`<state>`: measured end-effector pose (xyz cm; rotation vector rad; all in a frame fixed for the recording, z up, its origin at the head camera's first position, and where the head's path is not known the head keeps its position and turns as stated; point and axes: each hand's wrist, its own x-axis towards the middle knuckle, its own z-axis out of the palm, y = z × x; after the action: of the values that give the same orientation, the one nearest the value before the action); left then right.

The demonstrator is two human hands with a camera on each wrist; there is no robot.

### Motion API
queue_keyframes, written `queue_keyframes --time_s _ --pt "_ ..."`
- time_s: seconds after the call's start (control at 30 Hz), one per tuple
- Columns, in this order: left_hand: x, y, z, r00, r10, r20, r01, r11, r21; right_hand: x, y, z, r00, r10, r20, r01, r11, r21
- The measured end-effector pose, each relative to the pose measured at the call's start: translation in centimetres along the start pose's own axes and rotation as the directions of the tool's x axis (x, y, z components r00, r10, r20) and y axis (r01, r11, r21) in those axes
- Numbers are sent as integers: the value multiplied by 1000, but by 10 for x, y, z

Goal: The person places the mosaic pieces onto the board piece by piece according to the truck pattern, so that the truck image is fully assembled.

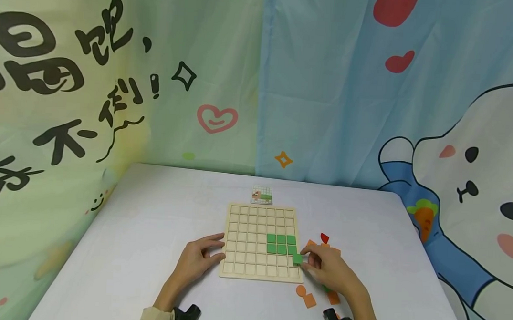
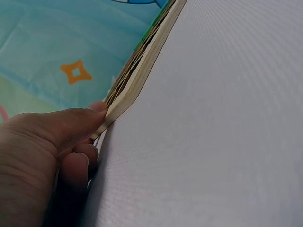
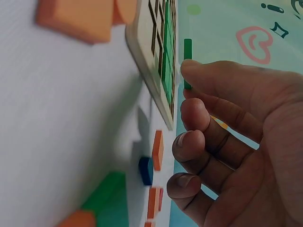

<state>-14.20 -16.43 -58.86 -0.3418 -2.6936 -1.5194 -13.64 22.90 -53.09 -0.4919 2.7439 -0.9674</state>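
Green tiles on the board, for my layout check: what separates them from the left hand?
Head view: bare board cells lie between left hand and green tiles.

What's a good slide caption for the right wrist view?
The right grip pinches a green tile near the gridded board, loose pieces scattered nearby.

A wooden grid board lies on the white counter, six green squares in its cells. The left hand touches its left edge; the right hand pinches another green square between its fingers at the right edge. Orange pieces lie nearby.
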Motion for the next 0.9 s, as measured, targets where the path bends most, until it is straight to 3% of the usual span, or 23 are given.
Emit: queue_keyframes --time_s 0.5,0.9 --pt "2 1 1 1000 26 -6 -26 1000 2 25 -17 12 995 -101 5 101 995 21" --pt "0 0 1 1000 12 -12 -12 1000 5 43 -33 25 994 -111 2 111 994 -6"
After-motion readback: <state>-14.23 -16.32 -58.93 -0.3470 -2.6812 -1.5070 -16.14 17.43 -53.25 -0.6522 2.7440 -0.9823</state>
